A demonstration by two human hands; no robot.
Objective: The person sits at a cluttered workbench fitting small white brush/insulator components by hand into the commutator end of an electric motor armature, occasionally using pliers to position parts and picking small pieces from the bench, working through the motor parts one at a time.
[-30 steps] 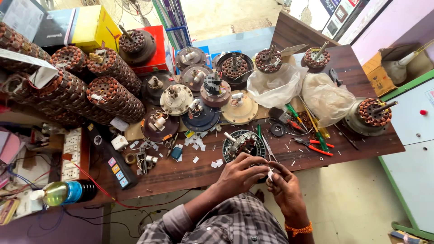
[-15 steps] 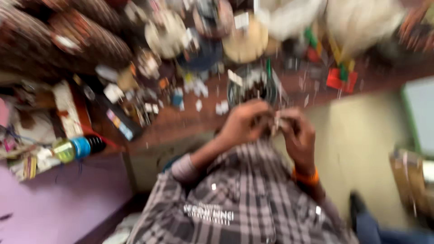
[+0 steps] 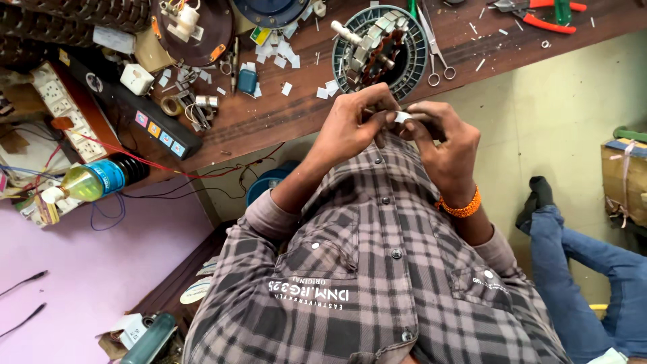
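My left hand (image 3: 350, 128) and my right hand (image 3: 441, 145), which wears an orange bead band at the wrist, meet just off the wooden bench's front edge, above my checked shirt. Together they pinch a small white strip (image 3: 402, 116) between the fingertips. Directly beyond them on the bench (image 3: 269, 128) lies a round grey fan motor housing (image 3: 411, 64) with a copper-wound stator inside. Small white paper bits (image 3: 283, 57) are scattered to its left.
Scissors (image 3: 435, 50) lie right of the housing, red-handled pliers (image 3: 542, 17) farther right. A black switch strip (image 3: 145, 118), a white socket board (image 3: 64, 111) and a bottle of yellow liquid (image 3: 94, 182) sit left. Another person's jeans-clad leg (image 3: 586, 259) and a cardboard box (image 3: 623, 182) are right.
The view has tipped down from the whole bench to my chest and hands. My hands stay together on the small white strip, now nearer my body.
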